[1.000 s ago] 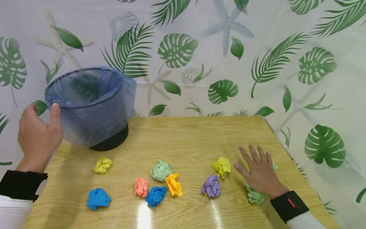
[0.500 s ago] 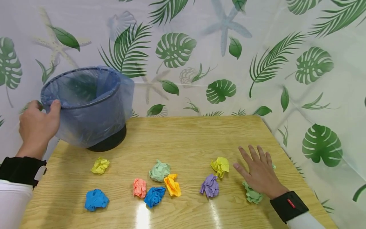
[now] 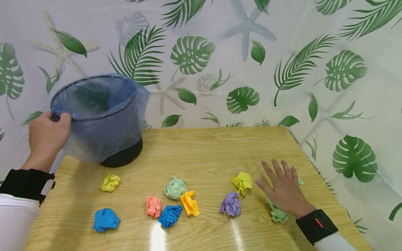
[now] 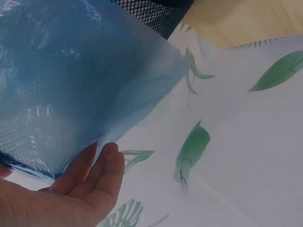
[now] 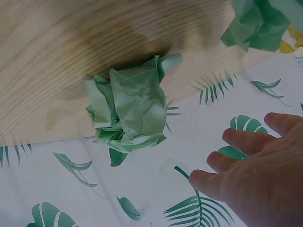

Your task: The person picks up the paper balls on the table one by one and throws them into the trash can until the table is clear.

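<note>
A black mesh wastebasket with a translucent blue bag over its rim stands at the table's left. My left hand grips its near left rim through the bag. In the left wrist view, the fingers lie along the bag's outside. My right hand hovers with fingers spread over the table's right side. A crumpled green paper ball is partly hidden beneath it; another green paper ball mostly hides behind the fingers. The right wrist view shows a green paper ball apart from the fingertips.
Crumpled paper balls lie across the wooden table: yellow, blue, pink, darker blue, pale green, orange, purple and another yellow. Leaf-patterned cloth hangs behind.
My left hand has moved from touching the wastebasket's rim to gripping it, and the wastebasket has shifted slightly right. The right hand stays nearly still.
</note>
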`<state>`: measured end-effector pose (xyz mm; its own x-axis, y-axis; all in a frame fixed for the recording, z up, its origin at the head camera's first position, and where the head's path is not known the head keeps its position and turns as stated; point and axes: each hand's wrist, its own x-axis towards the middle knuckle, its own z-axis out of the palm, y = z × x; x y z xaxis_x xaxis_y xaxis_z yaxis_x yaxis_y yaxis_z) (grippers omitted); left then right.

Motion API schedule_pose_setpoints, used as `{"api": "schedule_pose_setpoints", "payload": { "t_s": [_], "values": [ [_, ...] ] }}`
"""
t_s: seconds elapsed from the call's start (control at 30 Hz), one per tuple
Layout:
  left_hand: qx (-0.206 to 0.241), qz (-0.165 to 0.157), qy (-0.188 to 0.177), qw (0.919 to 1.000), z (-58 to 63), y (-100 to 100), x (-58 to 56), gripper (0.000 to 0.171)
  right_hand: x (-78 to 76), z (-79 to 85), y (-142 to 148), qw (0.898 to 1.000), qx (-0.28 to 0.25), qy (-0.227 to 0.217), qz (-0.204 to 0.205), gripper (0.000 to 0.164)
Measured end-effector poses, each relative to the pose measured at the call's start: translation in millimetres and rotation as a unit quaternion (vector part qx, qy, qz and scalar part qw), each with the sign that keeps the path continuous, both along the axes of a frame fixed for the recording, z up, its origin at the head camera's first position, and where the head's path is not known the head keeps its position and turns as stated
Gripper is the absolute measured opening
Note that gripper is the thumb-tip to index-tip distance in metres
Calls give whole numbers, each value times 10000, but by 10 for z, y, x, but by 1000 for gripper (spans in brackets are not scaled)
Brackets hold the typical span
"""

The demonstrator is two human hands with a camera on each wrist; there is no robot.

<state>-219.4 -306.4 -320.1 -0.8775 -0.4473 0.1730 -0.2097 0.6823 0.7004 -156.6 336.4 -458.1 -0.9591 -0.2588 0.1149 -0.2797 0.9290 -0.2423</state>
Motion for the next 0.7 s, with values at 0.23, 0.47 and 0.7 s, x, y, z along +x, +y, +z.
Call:
{"api": "schedule_pose_setpoints", "payload": {
  "t_s": [0.23, 0.47, 0.7],
  "values": [
    [-144, -247, -11, 9996, 11, 183, -6, 66, 7, -1, -24, 10000, -20, -45, -21, 72],
    [-139, -538, 23, 9985, -11, 409, -36, 69, 10, 10, -49, 10000, -11, -16, -7, 72],
    [-155, -797, 167, 9966, 0, 652, -82, 70, 12, 13, -60, 10000, 28, 2, -31, 72]
  ]
}}
